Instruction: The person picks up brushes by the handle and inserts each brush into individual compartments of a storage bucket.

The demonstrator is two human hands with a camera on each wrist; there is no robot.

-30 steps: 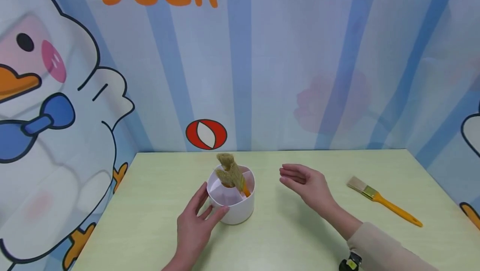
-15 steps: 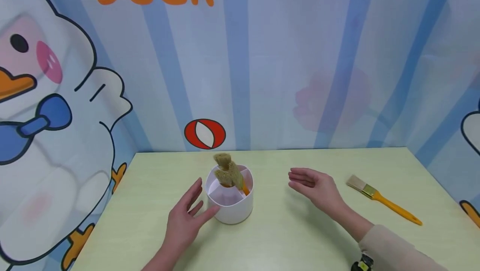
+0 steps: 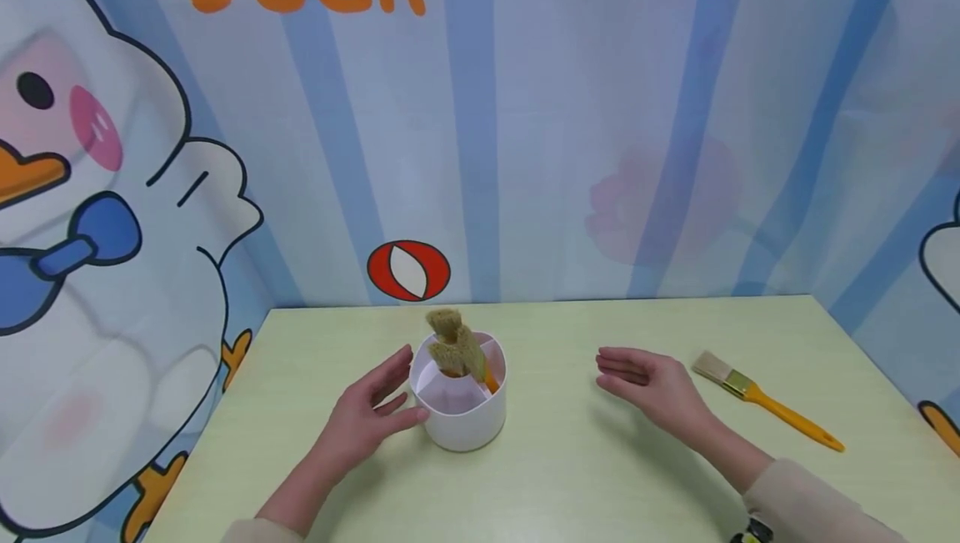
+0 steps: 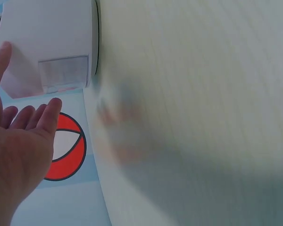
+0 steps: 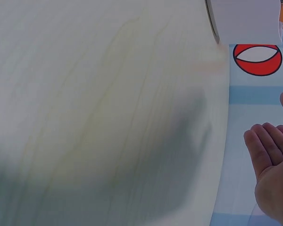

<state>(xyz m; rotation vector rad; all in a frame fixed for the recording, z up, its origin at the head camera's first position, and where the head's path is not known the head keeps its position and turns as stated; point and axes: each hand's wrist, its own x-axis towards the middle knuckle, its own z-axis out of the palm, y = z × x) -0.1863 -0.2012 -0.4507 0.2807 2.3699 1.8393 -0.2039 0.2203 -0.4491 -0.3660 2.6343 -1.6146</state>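
A white round holder with inner dividers stands on the pale green table. Two brushes with orange handles stand in it, tan bristles upward. My left hand is open just left of the holder, fingers straight; the thumb tip is at the holder's wall, contact unclear. In the left wrist view the holder is beyond the fingers. My right hand hovers open and empty over the table, between the holder and a loose brush with an orange handle. The right wrist view shows the holder's base.
Cartoon duck backdrop panels close off the back and both sides of the table. A red and white round mark sits on the back wall behind the holder. Bare tabletop lies in front of the holder.
My left hand has let go of the holder and drawn back to the left, fingers spread. My right hand has moved right, away from the holder toward the loose brush.
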